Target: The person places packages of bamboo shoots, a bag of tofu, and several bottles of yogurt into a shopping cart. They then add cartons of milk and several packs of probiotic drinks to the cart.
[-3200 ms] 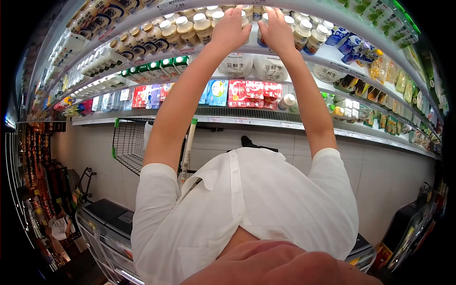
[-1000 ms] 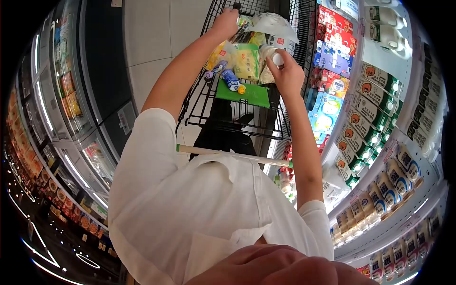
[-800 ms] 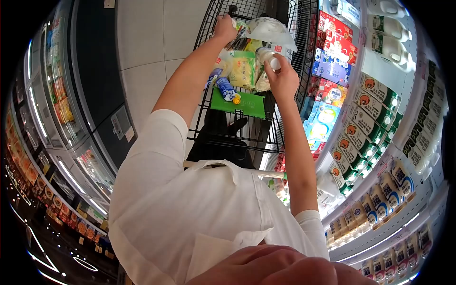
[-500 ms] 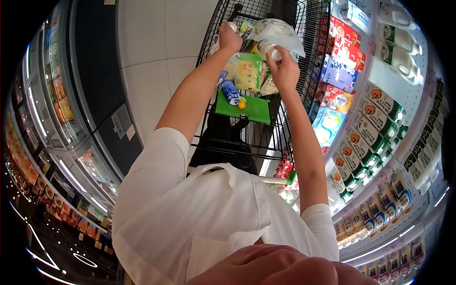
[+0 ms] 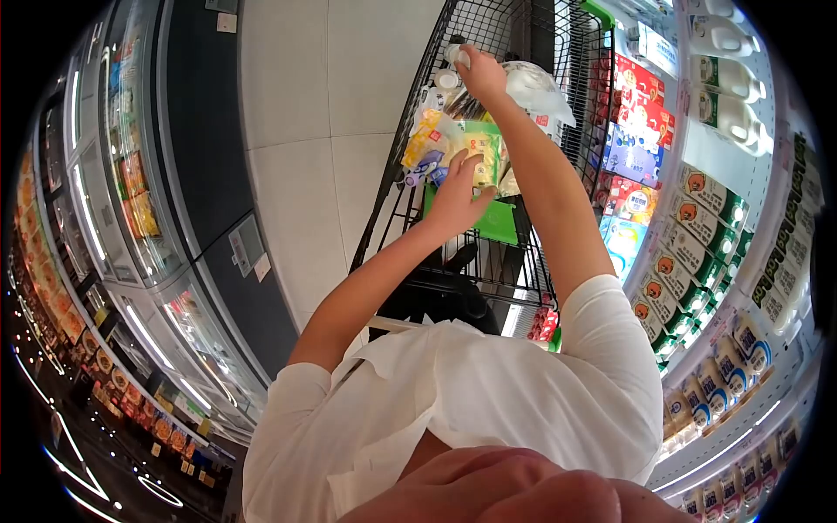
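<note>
Black wire shopping cart (image 5: 392, 200) fills twelve o'clock, with carton shelves (image 5: 697, 227) stacked at three. The right arm is stretched long, right hand (image 5: 481, 77) curled round a white-capped bottle (image 5: 454, 54) at the cart's far end. Left hand (image 5: 458, 196) is splayed wide and holding nothing, palm on the green packet (image 5: 481, 148). Best handling, I'd say: seat the bottle upright beside the other cap (image 5: 447, 80), with the packets pinned flat.
</note>
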The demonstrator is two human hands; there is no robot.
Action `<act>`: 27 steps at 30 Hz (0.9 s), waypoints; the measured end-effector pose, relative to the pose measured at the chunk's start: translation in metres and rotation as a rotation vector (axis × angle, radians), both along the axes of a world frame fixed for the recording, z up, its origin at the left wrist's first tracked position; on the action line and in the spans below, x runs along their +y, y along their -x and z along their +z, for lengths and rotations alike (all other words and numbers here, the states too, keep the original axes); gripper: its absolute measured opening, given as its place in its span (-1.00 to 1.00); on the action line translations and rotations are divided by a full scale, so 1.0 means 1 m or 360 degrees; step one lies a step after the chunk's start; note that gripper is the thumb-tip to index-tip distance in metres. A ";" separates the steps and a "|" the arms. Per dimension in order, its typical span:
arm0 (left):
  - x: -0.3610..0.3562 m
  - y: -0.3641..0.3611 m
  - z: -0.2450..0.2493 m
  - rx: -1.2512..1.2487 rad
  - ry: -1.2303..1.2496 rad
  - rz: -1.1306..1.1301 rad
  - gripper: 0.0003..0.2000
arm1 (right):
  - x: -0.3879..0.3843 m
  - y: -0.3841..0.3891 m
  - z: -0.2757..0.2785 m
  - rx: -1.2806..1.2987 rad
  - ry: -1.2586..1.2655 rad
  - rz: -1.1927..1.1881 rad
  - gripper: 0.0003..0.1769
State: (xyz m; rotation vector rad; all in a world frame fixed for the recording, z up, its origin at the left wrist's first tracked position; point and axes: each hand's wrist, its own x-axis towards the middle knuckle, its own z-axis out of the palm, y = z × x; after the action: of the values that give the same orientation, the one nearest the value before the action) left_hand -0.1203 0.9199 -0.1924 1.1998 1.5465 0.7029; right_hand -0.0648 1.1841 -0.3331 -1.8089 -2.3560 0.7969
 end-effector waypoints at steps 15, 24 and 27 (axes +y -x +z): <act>-0.086 0.041 0.037 0.0158 -0.0098 -0.0557 -0.40 | -0.229 -0.143 0.168 0.0746 -0.0166 -0.0398 -0.66; -0.151 0.056 0.072 0.0587 -0.0158 -0.0815 -0.55 | -0.500 -0.256 0.276 0.0577 -0.0251 -0.0711 -0.71; -0.163 0.049 0.077 0.0700 -0.0247 -0.0781 -0.61 | -0.539 -0.264 0.266 0.0398 -0.0580 -0.0444 -0.78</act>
State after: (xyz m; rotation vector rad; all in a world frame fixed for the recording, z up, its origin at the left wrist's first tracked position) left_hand -0.1691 0.7567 -0.1154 1.8591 1.4669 0.2423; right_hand 0.1990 0.6449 -0.0672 -1.7138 -1.8914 0.4866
